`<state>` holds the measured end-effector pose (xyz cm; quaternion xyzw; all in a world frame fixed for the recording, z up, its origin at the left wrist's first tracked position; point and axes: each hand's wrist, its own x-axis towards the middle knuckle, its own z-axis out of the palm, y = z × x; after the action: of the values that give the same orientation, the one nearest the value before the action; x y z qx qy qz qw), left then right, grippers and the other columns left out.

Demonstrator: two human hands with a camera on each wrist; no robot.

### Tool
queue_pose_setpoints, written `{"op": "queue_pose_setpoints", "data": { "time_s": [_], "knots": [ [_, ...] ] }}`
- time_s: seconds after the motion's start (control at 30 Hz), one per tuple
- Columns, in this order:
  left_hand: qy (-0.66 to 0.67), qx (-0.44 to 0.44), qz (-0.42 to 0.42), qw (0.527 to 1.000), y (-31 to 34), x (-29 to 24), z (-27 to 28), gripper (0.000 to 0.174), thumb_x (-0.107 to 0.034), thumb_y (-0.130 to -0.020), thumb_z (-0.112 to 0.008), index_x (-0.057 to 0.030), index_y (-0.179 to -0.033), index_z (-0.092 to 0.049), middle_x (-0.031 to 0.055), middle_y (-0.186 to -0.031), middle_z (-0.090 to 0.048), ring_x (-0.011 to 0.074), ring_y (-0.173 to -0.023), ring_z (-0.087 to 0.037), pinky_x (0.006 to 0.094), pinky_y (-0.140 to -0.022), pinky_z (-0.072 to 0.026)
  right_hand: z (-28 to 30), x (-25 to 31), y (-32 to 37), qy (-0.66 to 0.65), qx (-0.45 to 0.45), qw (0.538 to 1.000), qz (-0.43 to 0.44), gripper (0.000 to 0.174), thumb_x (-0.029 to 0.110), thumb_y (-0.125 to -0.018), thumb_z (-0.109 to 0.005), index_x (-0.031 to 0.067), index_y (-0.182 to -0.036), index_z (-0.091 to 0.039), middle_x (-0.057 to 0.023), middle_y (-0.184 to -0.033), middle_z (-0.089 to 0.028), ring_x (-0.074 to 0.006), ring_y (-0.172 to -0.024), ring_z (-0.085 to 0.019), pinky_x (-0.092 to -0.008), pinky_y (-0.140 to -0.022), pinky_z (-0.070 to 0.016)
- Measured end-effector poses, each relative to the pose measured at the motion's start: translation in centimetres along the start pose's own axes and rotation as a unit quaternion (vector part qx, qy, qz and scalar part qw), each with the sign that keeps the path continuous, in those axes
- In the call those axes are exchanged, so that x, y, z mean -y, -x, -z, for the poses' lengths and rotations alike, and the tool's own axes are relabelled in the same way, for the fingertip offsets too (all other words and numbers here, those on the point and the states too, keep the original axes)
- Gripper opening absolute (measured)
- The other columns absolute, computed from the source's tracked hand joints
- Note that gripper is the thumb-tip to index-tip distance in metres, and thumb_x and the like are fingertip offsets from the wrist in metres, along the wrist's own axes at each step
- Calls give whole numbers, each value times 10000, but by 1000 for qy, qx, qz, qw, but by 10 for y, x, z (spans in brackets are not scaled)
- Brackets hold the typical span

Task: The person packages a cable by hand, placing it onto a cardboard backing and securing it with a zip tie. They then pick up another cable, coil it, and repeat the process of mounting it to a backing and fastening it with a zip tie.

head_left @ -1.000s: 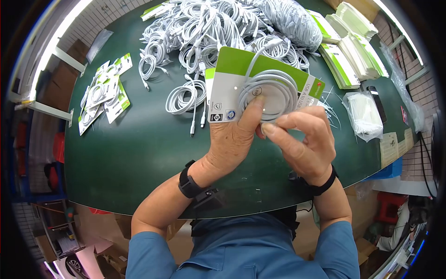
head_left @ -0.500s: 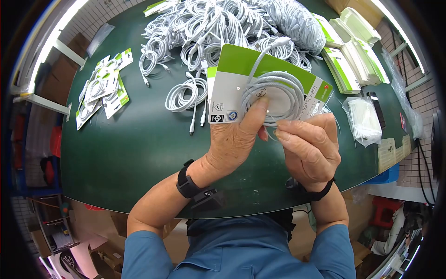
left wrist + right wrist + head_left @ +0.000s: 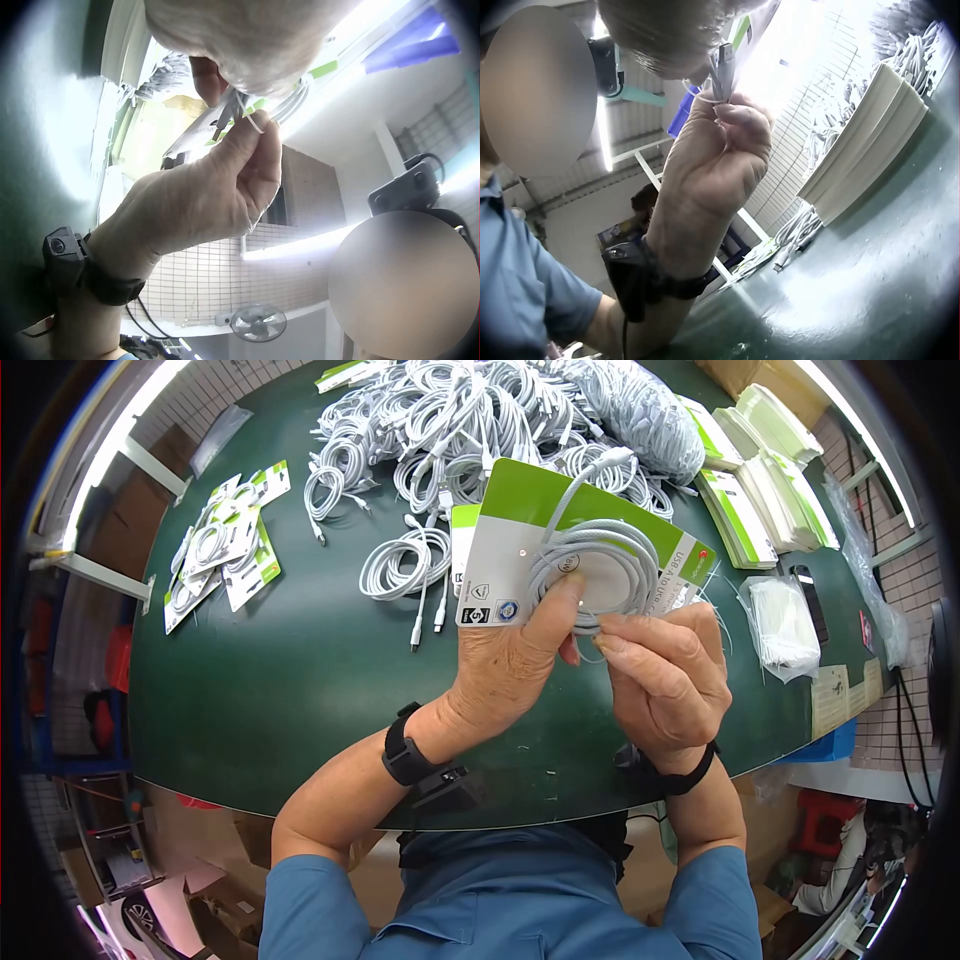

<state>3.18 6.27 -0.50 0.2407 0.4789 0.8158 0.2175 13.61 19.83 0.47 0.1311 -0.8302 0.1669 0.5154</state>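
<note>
My left hand point(image 3: 505, 665) holds a green-and-white packaging card point(image 3: 490, 555) tilted above the table, its thumb pressing a coiled grey-white USB cable point(image 3: 645, 555) onto the card's front. At the coil's lower edge my right hand point(image 3: 670, 685) pinches a thin white tie point(image 3: 250, 114) between thumb and forefinger. In the right wrist view the tie makes a small loop by the cable's USB plug point(image 3: 725, 54). The left hand's other fingers are mostly hidden behind the card. Another card point(image 3: 462, 540) shows past its left edge, near a loose coiled cable point(image 3: 385, 570).
A heap of coiled cables point(image 3: 430, 415) and a clear bag of cables point(image 3: 645, 420) lie at the back. Carded cables point(image 3: 215, 550) are at left. At right are card stacks point(image 3: 735, 525), a bag of white ties point(image 3: 782, 625) and a black phone-like object point(image 3: 808, 595).
The right hand has turned and closed its fingertips in at the coil's lower edge, where a tie loop now shows. The card has shifted slightly right; the left hand keeps its hold.
</note>
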Motion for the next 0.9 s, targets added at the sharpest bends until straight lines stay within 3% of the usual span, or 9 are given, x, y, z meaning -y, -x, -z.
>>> {"op": "queue_pose_setpoints", "data": {
  "time_s": [0.07,0.13,0.37,0.43,0.53,0.67,0.9],
  "knots": [
    [-26,0,-4,1000,0,-1,1,309,-110,-1010,-685,-14,-1280,-571,79,-1054,-683,133,-760,-670,285,-563,-551,-1,-1,0,-8,4,1000,-5,413,-15,-692,-915,125,-1058,-784,-41,-1012,-794,-180,-736,-603,-296,-629,-470],
    [-13,-4,-20,1000,0,0,-1,268,-107,-1014,-695,-7,-1245,-602,66,-1015,-687,116,-708,-640,265,-532,-534,-4,0,-2,-26,9,1000,-14,384,-34,-710,-900,118,-1042,-781,-47,-998,-794,-182,-724,-610,-298,-626,-475],
    [-26,30,36,999,2,6,4,190,-106,-1023,-689,2,-1177,-665,42,-997,-696,95,-710,-646,253,-532,-529,-10,-1,-3,-50,0,995,-84,339,-107,-727,-812,78,-1006,-761,-74,-949,-790,-212,-665,-660,-313,-577,-500],
    [-150,72,-54,985,3,17,16,168,-103,-1024,-686,4,-1153,-680,36,-997,-704,90,-703,-650,255,-533,-524,-12,1,-1,-61,6,992,-115,306,-97,-740,-794,66,-996,-754,-79,-933,-785,-227,-658,-685,-320,-566,-511],
    [-201,79,-93,972,-3,28,26,139,-92,-1030,-672,-4,-1135,-697,33,-981,-710,84,-680,-646,255,-534,-514,-9,-5,-3,-6,52,997,-57,239,-43,-785,-782,59,-998,-740,-78,-944,-781,-233,-681,-719,-336,-570,-532],
    [-75,26,5,997,-1,19,14,140,-75,-1039,-651,-29,-1158,-708,36,-947,-708,85,-651,-639,252,-536,-498,0,2,-10,16,97,994,-37,228,14,-806,-787,64,-1021,-731,-68,-981,-776,-215,-686,-722,-343,-572,-541],
    [-178,70,-111,975,1,26,20,167,-76,-1045,-645,-27,-1192,-708,54,-936,-693,101,-662,-638,251,-556,-529,-4,1,-11,6,70,996,-51,239,-18,-799,-785,53,-1025,-752,-72,-982,-760,-204,-701,-730,-326,-586,-565]
  ]
}}
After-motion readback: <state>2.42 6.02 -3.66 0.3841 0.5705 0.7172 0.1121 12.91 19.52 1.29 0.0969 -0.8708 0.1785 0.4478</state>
